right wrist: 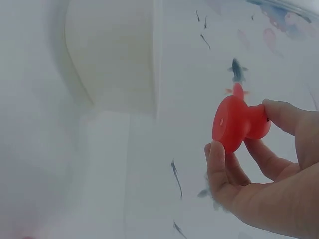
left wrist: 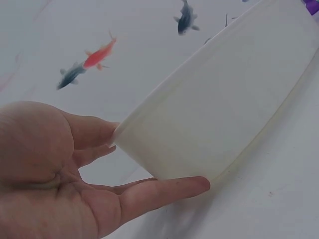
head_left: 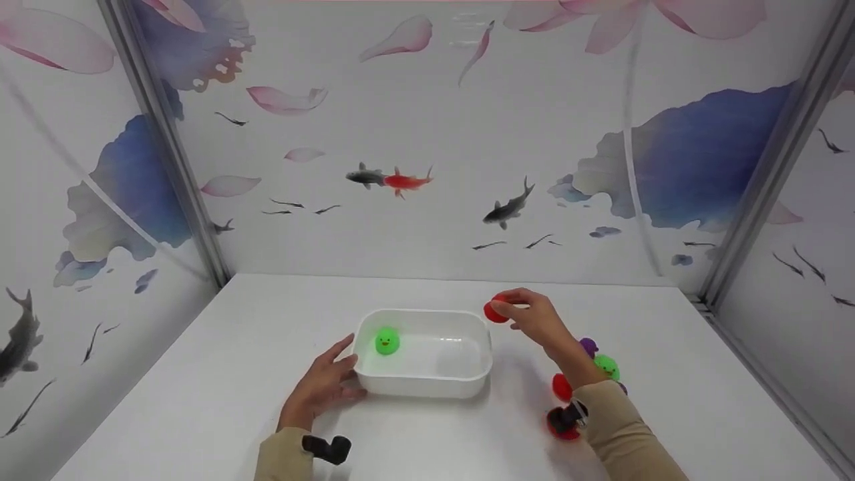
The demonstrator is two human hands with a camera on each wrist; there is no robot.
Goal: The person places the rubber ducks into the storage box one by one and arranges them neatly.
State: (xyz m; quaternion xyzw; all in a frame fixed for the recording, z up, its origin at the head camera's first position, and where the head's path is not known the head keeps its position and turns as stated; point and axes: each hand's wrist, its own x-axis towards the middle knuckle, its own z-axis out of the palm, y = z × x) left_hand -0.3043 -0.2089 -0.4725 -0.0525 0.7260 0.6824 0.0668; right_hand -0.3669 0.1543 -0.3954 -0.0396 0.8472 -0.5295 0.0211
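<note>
On the white desk (head_left: 220, 381), to the right side, there are a purple toy (head_left: 588, 346), a green toy (head_left: 606, 367) and two other red toys (head_left: 561, 387), and the right forearm (head_left: 580, 366) with its black wrist camera (head_left: 568, 417) partly hides this group. The right hand (head_left: 536, 322) is raised near the far right corner of the tub, its grip pinching a red toy (head_left: 495, 310) in the air, while the left hand (head_left: 325, 383), its grip wide and fingers rather straight, touches the left end of the white tub (head_left: 421, 386), where one green duck (head_left: 386, 341) sits inside.
</note>
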